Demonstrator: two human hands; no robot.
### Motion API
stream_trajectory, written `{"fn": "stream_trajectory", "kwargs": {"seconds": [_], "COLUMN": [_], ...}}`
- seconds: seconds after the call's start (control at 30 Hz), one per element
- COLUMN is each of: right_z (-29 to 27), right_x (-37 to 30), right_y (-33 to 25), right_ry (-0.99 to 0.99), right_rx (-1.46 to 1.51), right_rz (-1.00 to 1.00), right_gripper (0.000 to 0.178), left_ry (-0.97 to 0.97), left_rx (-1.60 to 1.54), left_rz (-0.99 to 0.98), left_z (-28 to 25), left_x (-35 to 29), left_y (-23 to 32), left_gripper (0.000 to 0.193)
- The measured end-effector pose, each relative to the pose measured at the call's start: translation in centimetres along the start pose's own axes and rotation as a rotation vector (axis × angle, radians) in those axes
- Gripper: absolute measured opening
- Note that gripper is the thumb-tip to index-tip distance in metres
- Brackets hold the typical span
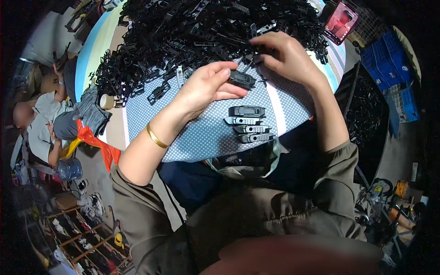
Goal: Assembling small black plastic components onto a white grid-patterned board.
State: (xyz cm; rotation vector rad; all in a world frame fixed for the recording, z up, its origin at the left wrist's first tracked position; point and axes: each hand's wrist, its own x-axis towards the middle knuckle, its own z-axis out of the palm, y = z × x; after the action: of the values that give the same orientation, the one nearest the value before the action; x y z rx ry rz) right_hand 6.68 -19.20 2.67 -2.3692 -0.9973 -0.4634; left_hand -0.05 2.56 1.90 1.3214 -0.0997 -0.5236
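“Black part (242, 79), one, elongated: above the dotted cloth (197, 142), gripped in the left hand (204, 88), thumb on top, fingers beneath. The fingers cover one end.”

“And the right hand (292, 57)?”

“Just beyond, over the edge of the heap of black pieces (183, 41). Thumb and forefinger parted; whether they touch a piece there I cannot tell, dark against dark.”

“Obstructions on the counter (93, 51)?”

“Chiefly that heap, filling the far side. Item: one loose piece (158, 93), lying between heap and left forearm. Item: four assembled parts (247, 111), grey and black, in a row nearer the wearer. Item: tape roll (107, 101), at the left side. Item: lit screen (341, 24), far right corner.”

“And off it?”

“Open bag (245, 171), at the lap, below the row. To the right, blue crates (384, 59) and a large dark container of small pieces (366, 107). To the left, a seated person (51, 107), a red bag (97, 141) and a clear water jug (69, 169); below them, a shoe rack (87, 238).”
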Motion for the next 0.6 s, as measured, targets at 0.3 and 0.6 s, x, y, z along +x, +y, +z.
{"fn": "stream_trajectory", "kwargs": {"seconds": [0.3, 0.6], "right_z": [0.8, 0.0], "right_x": [-0.3, -1.8], "right_y": [-1.9, -0.8], "right_ry": [-0.079, 0.076], "right_rx": [-0.182, -0.128], "right_rz": [-0.075, -0.019], "right_gripper": [0.034, 0.027], "left_ry": [-0.033, 0.016], "left_rx": [0.018, -0.018], "left_rz": [-0.060, -0.042], "left_z": [0.3, 0.6], "left_x": [-0.3, -0.3], "left_y": [0.2, 0.2], "left_gripper": [0.034, 0.032]}}
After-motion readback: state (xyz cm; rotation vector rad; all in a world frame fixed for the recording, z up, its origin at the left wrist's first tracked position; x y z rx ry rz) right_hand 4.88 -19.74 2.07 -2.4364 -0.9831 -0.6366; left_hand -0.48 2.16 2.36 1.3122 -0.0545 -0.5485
